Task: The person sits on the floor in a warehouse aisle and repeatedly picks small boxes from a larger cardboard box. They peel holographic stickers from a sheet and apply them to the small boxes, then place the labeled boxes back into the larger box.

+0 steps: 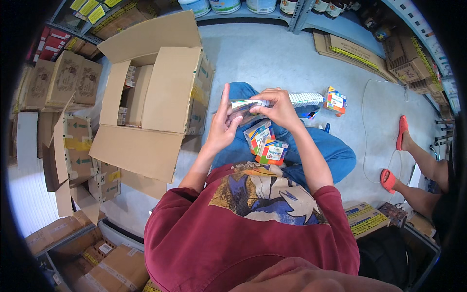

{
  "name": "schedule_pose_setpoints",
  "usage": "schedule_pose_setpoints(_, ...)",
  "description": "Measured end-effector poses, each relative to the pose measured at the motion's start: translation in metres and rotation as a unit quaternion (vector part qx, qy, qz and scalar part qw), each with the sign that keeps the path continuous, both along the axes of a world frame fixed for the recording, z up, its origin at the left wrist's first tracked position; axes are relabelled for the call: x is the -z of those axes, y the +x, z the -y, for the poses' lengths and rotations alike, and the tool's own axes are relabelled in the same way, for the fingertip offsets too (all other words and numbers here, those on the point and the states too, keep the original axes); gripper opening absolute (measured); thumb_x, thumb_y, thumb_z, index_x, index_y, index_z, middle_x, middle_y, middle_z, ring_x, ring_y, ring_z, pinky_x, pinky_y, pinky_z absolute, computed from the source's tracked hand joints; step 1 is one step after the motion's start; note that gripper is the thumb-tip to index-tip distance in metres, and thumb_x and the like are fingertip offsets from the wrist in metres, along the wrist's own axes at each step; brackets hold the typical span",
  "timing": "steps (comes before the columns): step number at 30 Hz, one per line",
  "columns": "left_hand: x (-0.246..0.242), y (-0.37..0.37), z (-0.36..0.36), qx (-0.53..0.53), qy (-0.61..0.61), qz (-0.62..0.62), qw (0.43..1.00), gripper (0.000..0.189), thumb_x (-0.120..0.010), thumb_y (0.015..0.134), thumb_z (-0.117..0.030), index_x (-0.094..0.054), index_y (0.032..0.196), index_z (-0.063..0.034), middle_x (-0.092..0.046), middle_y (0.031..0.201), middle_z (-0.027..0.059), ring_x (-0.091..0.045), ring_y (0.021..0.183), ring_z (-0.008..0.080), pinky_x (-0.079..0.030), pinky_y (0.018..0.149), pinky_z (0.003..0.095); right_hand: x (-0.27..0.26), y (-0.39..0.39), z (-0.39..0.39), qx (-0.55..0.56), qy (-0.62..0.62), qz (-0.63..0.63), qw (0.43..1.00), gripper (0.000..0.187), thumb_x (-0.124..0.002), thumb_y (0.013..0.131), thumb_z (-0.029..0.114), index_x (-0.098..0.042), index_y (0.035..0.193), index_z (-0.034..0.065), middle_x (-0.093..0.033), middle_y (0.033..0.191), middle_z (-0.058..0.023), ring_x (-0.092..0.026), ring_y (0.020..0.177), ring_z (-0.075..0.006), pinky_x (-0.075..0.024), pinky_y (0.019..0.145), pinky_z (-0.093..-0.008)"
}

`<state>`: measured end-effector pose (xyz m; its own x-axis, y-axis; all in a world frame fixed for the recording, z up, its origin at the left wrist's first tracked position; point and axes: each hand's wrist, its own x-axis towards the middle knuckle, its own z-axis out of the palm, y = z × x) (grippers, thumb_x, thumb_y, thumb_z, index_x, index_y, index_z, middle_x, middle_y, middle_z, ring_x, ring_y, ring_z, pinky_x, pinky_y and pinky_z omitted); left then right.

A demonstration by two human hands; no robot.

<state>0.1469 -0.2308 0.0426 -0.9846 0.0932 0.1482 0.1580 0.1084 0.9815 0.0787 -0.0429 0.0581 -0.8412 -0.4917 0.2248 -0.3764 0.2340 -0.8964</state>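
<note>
Above my crossed legs, my left hand (pixel 223 122) supports the near end of a shiny clear plastic sleeve (pixel 240 106), its index finger pointing up. My right hand (pixel 279 107) pinches the sleeve's edge or the strip beside it with thumb and fingers. A long stack or strip of white labels (pixel 306 99) extends to the right behind my right hand; its exact form is unclear. Two colourful PartySmart boxes (pixel 271 150) lie overlapping on my lap. Another such box (pixel 335 101) stands on the floor to the right, and a dark blue item (pixel 309 112) lies partly hidden beneath the strip.
To the left stands a large open cardboard carton (pixel 168 91) with small boxes inside. More cartons (pixel 76 146) are stacked farther left. Metal shelving (pixel 248 14) runs along the top. At the right are another person's feet in red slippers (pixel 402 131), near a thin cable (pixel 363 146).
</note>
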Motion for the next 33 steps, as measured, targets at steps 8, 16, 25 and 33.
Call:
schedule_pose_setpoints(8, -0.035, -0.033, 0.007, -0.062, -0.184, -0.140, 0.971, 0.030, -0.075, 0.075, -0.004, -0.069, 0.104, -0.0066, -0.061, 0.073, 0.0025, -0.050, 0.059, 0.0080, -0.040, 0.052, 0.0226, -0.003, -0.016, -0.004, -0.024, 0.058, -0.132, 0.989, 0.029, -0.074, 0.075, 0.021, -0.071, 0.100, 0.0067, -0.068, 0.080, -0.0123, -0.062, 0.070, -0.0244, -0.0461, 0.069, -0.0338)
schedule_pose_setpoints(16, -0.026, -0.046, -0.002, -0.136, -0.107, -0.131, 0.976, 0.014, -0.073, 0.077, -0.001, -0.071, 0.090, -0.0015, -0.063, 0.075, 0.0037, -0.058, 0.064, 0.0073, -0.046, 0.057, 0.0211, -0.002, -0.026, 0.001, 0.008, 0.012, -0.060, 0.998, 0.030, -0.075, 0.076, 0.014, -0.070, 0.103, 0.0042, -0.071, 0.089, -0.0109, -0.063, 0.074, -0.0178, -0.0484, 0.066, -0.0293)
schedule_pose_setpoints(25, -0.040, -0.065, 0.001, -0.128, -0.248, -0.249, 0.927, 0.019, -0.073, 0.077, -0.008, -0.071, 0.095, -0.0023, -0.064, 0.076, 0.0081, -0.061, 0.065, 0.0162, -0.049, 0.064, 0.0271, -0.006, -0.037, 0.001, 0.003, -0.021, 0.022, 1.000, 0.014, -0.071, 0.079, 0.007, -0.071, 0.091, 0.0000, -0.071, 0.079, -0.0078, -0.064, 0.071, -0.0102, -0.0485, 0.063, -0.0248)
schedule_pose_setpoints(33, -0.039, -0.058, -0.005, -0.099, -0.172, -0.137, 0.971, 0.007, -0.071, 0.079, -0.007, -0.071, 0.082, -0.0001, -0.066, 0.071, 0.0079, -0.062, 0.064, 0.0132, -0.047, 0.059, 0.0250, -0.030, -0.028, 0.009, 0.076, -0.044, -0.173, 0.981, 0.017, -0.073, 0.073, 0.003, -0.072, 0.091, 0.0041, -0.069, 0.080, -0.0055, -0.064, 0.073, -0.0150, -0.0496, 0.063, -0.0278)
